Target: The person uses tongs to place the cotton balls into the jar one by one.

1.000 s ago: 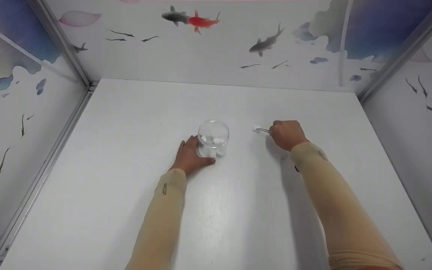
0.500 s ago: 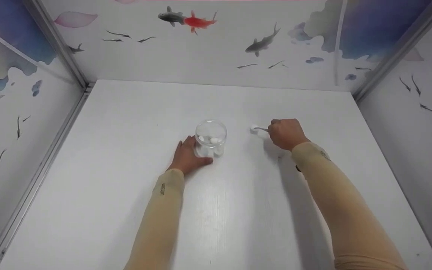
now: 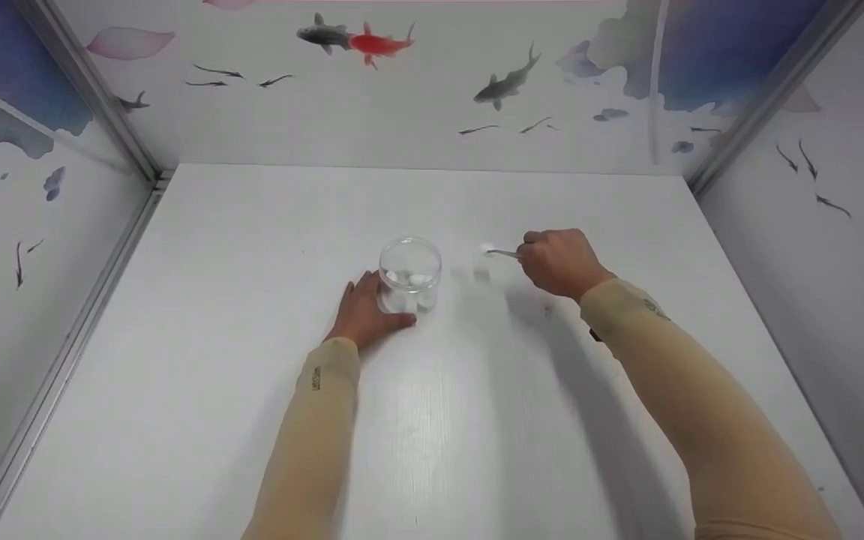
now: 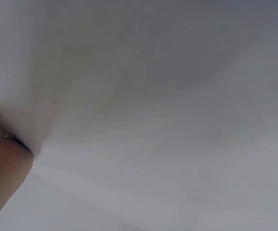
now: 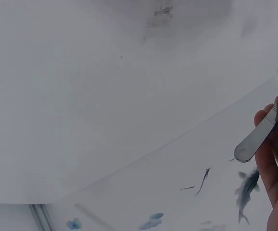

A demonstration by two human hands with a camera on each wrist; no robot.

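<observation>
A clear glass jar (image 3: 409, 274) with several white cotton balls inside stands on the white table (image 3: 252, 240). My left hand (image 3: 363, 311) rests against its near-left side, fingers wrapped round the base. My right hand (image 3: 559, 262) grips metal tweezers (image 3: 503, 253) that pinch a white cotton ball (image 3: 487, 248), lifted off the table to the right of the jar. In the right wrist view the tweezers' rear end (image 5: 257, 137) shows between my fingers (image 5: 273, 168). The left wrist view shows only blurred white surface and a bit of hand (image 4: 1, 178).
Walls painted with fish enclose the table on three sides, with metal corner posts (image 3: 87, 86) at back left and back right (image 3: 769, 97). A metal rail (image 3: 64, 360) runs along the table's left edge.
My right hand with the tweezers and cotton ball has risen off the table and moved left toward the jar. The left hand stays on the jar.
</observation>
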